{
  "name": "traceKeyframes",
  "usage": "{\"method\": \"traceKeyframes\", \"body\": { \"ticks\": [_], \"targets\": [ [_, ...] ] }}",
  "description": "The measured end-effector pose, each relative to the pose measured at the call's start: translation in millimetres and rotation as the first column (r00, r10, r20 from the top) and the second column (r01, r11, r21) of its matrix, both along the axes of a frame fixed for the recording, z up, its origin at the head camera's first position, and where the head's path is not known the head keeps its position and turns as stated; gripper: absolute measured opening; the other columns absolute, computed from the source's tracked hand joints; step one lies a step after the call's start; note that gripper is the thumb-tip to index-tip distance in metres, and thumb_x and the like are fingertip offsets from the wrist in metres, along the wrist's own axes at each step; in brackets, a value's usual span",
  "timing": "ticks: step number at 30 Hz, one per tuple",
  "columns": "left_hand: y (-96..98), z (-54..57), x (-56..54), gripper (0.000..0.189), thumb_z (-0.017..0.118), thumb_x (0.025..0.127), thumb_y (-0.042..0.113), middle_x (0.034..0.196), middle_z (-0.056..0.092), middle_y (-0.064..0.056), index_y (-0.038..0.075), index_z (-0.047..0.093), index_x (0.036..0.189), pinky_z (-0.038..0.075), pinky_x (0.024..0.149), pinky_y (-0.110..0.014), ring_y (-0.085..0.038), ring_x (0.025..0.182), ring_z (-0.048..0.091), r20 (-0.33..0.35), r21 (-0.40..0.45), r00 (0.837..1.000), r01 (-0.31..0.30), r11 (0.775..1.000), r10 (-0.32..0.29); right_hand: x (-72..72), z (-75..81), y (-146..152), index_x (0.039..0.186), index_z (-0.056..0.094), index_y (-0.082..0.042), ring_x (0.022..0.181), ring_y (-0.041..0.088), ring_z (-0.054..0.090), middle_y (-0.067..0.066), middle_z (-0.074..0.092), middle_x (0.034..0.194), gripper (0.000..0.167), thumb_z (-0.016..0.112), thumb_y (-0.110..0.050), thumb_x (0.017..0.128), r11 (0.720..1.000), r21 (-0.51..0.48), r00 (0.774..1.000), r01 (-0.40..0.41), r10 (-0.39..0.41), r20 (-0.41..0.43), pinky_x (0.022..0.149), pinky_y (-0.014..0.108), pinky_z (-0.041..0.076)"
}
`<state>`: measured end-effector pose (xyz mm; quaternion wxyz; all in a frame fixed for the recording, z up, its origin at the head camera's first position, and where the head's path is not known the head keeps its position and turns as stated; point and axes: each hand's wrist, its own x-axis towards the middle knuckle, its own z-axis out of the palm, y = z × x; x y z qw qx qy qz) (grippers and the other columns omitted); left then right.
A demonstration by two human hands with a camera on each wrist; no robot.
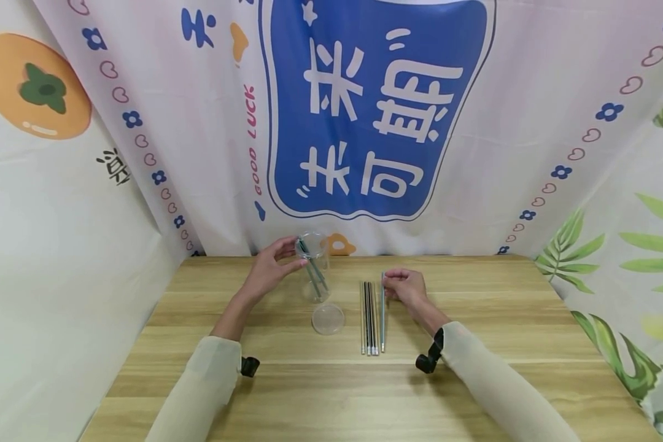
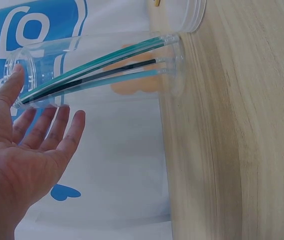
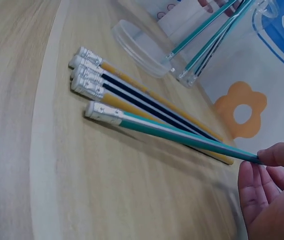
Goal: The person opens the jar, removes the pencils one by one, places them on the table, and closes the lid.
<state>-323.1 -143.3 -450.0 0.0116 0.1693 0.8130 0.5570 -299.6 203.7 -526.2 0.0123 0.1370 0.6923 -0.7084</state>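
Behind the clear jar [image 1: 321, 267], a printed cloth [image 1: 376, 110] is hanging, showing you its big blue panel. Under the jar, the wooden table [image 1: 320, 393] is spreading toward you and out to both sides. Your right sleeve [image 1: 492, 374] is reaching in from the near right of the jar, and your left sleeve [image 1: 199, 387] from its near left. The jar itself is standing on the table, holding at least three leaning pencils [image 2: 131, 67] with their erasers down.

At the jar's left side, your left hand [image 1: 269, 265] is holding it near the mouth: the thumb is lying across the neck, and the other fingers are reaching along the far side, slightly apart from one another. To the right of the jar, your right hand [image 1: 407, 285] is pinching a blue-green pencil [image 1: 383, 319] by its far end, thumb and fingertips clamping on it.

Between the jar and that pencil, four loose pencils [image 1: 369, 319] are lying side by side, two black ones running between two yellow ones. Just on the near side of the jar, a round lid [image 1: 328, 319] is lying flat. Well to the jar's near right, the held pencil's pale eraser end [image 3: 101, 111] is pointing toward you; whether it is touching the table, I cannot tell.
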Motion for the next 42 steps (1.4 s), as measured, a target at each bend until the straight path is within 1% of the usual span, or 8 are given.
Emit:
{"method": "traceKeyframes", "body": {
  "ticks": [4, 10, 15, 20, 26, 32, 34, 42],
  "targets": [
    [0.4, -1.5, -0.1, 0.069, 0.083, 0.095, 0.021, 0.147, 0.062, -0.016, 0.008, 0.051, 0.155, 0.054, 0.111, -0.050, -0.036, 0.139, 0.058, 0.009, -0.002, 1.000, -0.002, 1.000, 0.002, -1.4, -3.5, -1.7, 0.121, 0.069, 0.007, 0.077, 0.016, 0.073, 0.010, 0.076, 0.094, 0.028, 0.076, 0.004, 0.094, 0.999, 0.037, 1.000, 0.006, -0.006, 0.012, 0.079, 0.031, 0.067],
    [0.9, -0.5, 1.0, 0.068, 0.083, 0.095, 0.024, 0.147, 0.062, -0.016, 0.008, 0.052, 0.154, 0.053, 0.112, -0.051, -0.036, 0.139, 0.057, 0.014, 0.003, 1.000, -0.008, 1.000, 0.008, -4.4, -7.7, -2.6, 0.118, 0.071, 0.008, 0.081, 0.019, 0.075, 0.016, 0.076, 0.100, 0.024, 0.076, 0.003, 0.094, 0.997, 0.075, 1.000, 0.012, -0.012, 0.002, 0.079, 0.033, 0.067],
    [0.9, 0.0, 1.1, 0.068, 0.083, 0.095, 0.024, 0.147, 0.062, -0.018, 0.008, 0.052, 0.154, 0.052, 0.113, -0.053, -0.038, 0.140, 0.056, 0.011, 0.014, 1.000, -0.004, 1.000, 0.004, -4.7, -8.5, -5.4, 0.114, 0.072, 0.008, 0.080, 0.020, 0.076, 0.018, 0.076, 0.100, 0.022, 0.076, 0.004, 0.094, 0.993, 0.116, 1.000, 0.016, -0.014, -0.015, 0.077, 0.034, 0.068],
    [0.7, -0.4, 1.1, 0.068, 0.083, 0.095, 0.024, 0.147, 0.063, -0.016, 0.008, 0.053, 0.154, 0.053, 0.112, -0.051, -0.036, 0.139, 0.057, 0.015, 0.008, 1.000, -0.008, 1.000, 0.008, -2.4, -8.6, -7.6, 0.113, 0.072, 0.009, 0.079, 0.020, 0.076, 0.018, 0.076, 0.100, 0.021, 0.077, 0.006, 0.093, 0.989, 0.148, 1.000, 0.010, -0.008, -0.012, 0.076, 0.033, 0.068],
    [0.4, -1.8, -0.3, 0.068, 0.083, 0.095, 0.025, 0.146, 0.063, -0.015, 0.010, 0.053, 0.154, 0.054, 0.111, -0.050, -0.035, 0.138, 0.058, 0.011, 0.007, 1.000, -0.009, 1.000, 0.009, -2.4, -8.0, -9.4, 0.107, 0.074, 0.007, 0.075, 0.018, 0.075, 0.018, 0.077, 0.096, 0.017, 0.078, 0.006, 0.091, 0.977, 0.213, 1.000, 0.011, -0.007, -0.021, 0.071, 0.032, 0.068],
    [0.3, -1.2, -0.6, 0.068, 0.083, 0.095, 0.023, 0.146, 0.063, -0.017, 0.007, 0.053, 0.154, 0.054, 0.111, -0.051, -0.036, 0.138, 0.058, 0.000, 0.023, 1.000, 0.007, 1.000, -0.007, -3.8, -10.6, -11.4, 0.101, 0.075, 0.004, 0.068, 0.016, 0.073, 0.015, 0.076, 0.089, 0.013, 0.080, 0.006, 0.088, 0.954, 0.298, 0.999, 0.000, 0.012, -0.038, 0.066, 0.029, 0.066],
    [1.3, -0.1, 0.1, 0.069, 0.082, 0.095, 0.021, 0.147, 0.061, -0.019, 0.006, 0.051, 0.154, 0.053, 0.112, -0.053, -0.038, 0.139, 0.057, 0.006, 0.027, 1.000, 0.011, 1.000, -0.011, -4.0, -11.5, -12.4, 0.098, 0.076, 0.004, 0.065, 0.015, 0.072, 0.014, 0.076, 0.087, 0.012, 0.080, 0.006, 0.087, 0.944, 0.331, 0.998, 0.001, 0.017, -0.053, 0.063, 0.028, 0.066],
    [-0.3, -1.2, -0.1, 0.069, 0.083, 0.095, 0.025, 0.146, 0.062, -0.016, 0.009, 0.052, 0.155, 0.054, 0.111, -0.051, -0.036, 0.139, 0.057, 0.005, 0.015, 1.000, 0.010, 1.000, -0.010, -3.1, -11.9, -15.5, 0.091, 0.075, 0.001, 0.060, 0.015, 0.070, 0.012, 0.076, 0.082, 0.008, 0.082, 0.002, 0.086, 0.884, 0.467, 0.995, 0.011, 0.039, -0.097, 0.056, 0.023, 0.062]
  ]
}}
